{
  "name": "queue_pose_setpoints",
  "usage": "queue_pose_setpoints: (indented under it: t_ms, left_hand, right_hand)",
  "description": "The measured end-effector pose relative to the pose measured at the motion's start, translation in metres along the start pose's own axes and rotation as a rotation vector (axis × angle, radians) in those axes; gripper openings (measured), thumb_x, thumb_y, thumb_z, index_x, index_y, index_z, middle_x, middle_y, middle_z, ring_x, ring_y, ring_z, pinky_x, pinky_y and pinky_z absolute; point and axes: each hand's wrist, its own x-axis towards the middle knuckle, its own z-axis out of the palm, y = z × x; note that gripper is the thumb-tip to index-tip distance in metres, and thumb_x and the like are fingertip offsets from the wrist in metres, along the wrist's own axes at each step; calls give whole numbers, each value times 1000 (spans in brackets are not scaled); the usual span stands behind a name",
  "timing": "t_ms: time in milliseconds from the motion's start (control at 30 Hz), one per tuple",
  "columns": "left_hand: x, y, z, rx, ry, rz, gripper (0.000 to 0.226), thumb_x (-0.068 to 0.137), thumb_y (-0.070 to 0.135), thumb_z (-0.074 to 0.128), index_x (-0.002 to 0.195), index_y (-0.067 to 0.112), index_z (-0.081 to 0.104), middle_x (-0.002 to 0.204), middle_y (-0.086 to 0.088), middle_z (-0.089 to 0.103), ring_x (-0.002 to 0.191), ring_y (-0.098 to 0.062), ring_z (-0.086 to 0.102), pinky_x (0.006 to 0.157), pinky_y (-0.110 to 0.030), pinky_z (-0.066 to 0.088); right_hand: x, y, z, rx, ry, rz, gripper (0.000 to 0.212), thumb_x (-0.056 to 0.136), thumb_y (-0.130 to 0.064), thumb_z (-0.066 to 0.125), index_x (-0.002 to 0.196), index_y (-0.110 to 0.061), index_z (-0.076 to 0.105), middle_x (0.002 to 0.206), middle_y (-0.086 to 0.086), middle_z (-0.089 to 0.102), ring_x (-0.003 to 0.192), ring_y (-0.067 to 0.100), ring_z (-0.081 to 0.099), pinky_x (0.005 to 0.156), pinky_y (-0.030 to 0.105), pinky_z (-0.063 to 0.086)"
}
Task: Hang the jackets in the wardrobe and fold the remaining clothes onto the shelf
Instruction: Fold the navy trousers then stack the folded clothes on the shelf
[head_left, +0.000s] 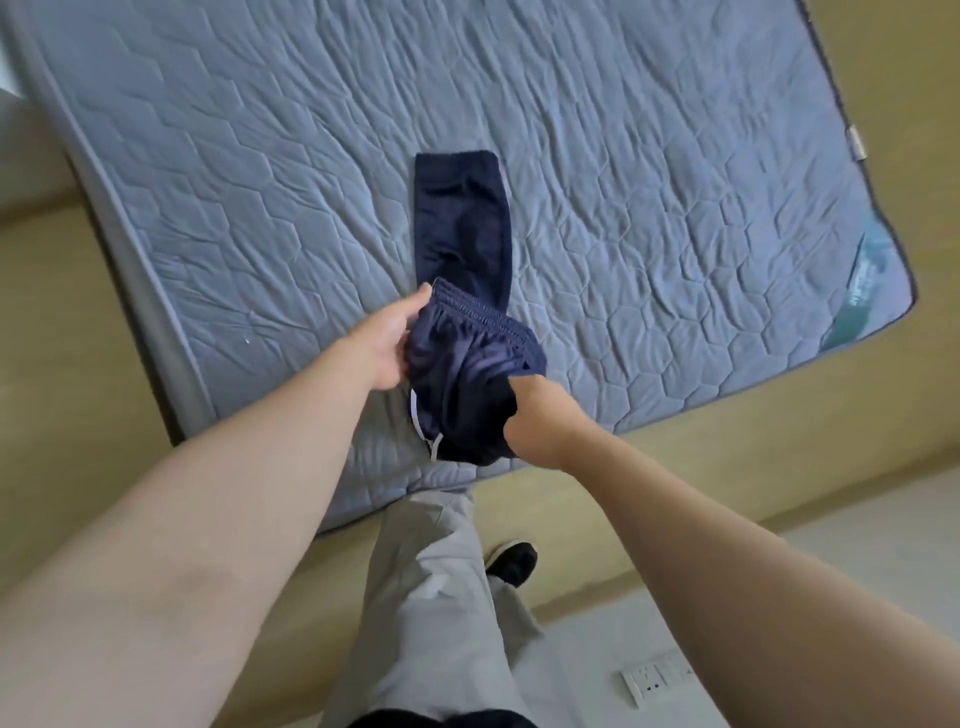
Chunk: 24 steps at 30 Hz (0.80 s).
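Observation:
A pair of dark navy trousers (462, 228) with an elastic waistband and a white drawstring lies on the grey quilted mattress (260, 182), legs stretched away from me. The waistband end is lifted and doubled over toward the legs. My left hand (387, 345) grips the left side of the waistband, thumb on top. My right hand (537, 421) holds the bunched fabric at the right side, its fingers hidden in the cloth. No jacket, wardrobe or shelf is in view.
The mattress sits on a beige bed frame (78, 338) whose edge runs in front of me. My grey trouser leg (431, 597) and a black shoe (511, 561) stand on the pale floor. A white power strip (652, 678) lies on the floor at lower right.

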Motion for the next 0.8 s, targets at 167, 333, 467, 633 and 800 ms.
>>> queue_pose_setpoints:
  t_ms: [167, 333, 467, 633, 800]
  left_hand:
    - [-96, -3, 36, 313, -62, 132, 33, 92, 36, 72, 107, 7, 75, 102, -8, 78, 101, -27, 73, 91, -35, 57]
    - [-227, 7, 77, 721, -112, 677, 30, 89, 39, 77, 70, 17, 69, 68, 3, 68, 67, -14, 67, 63, -22, 51]
    - [-334, 15, 99, 1015, -124, 1048, 27, 91, 41, 73, 68, 31, 65, 64, 10, 56, 59, -7, 53, 60, -25, 42]
    - [-455, 37, 105, 1085, -157, 1464, 13, 92, 48, 65, 79, 43, 65, 84, 16, 53, 74, 1, 57, 69, -12, 39]
    - [-541, 64, 95, 960, -247, 1620, 20, 94, 42, 65, 76, 33, 63, 70, 19, 56, 62, 3, 52, 61, -10, 40]
  right_hand:
    - [-80, 8, -4, -138, 5, -31, 20, 85, 3, 45, 75, -13, 40, 76, 4, 48, 63, 17, 42, 49, 27, 29]
    - [-148, 17, -38, 1, 122, 35, 41, 88, -9, 57, 128, -16, 61, 123, 9, 65, 105, 28, 64, 75, 30, 49]
    - [-208, -5, -90, 174, 557, -166, 93, 85, -32, 77, 156, -35, 16, 159, 3, 24, 124, 29, 56, 100, 47, 51]
    - [-285, -72, -147, 30, 753, -577, 88, 85, -32, 75, 147, -61, 20, 158, -14, 31, 101, 15, 59, 90, 40, 55]
    - [-344, -131, -185, 67, 777, -786, 33, 89, -13, 61, 103, -43, 58, 88, -7, 72, 68, 15, 74, 57, 32, 58]
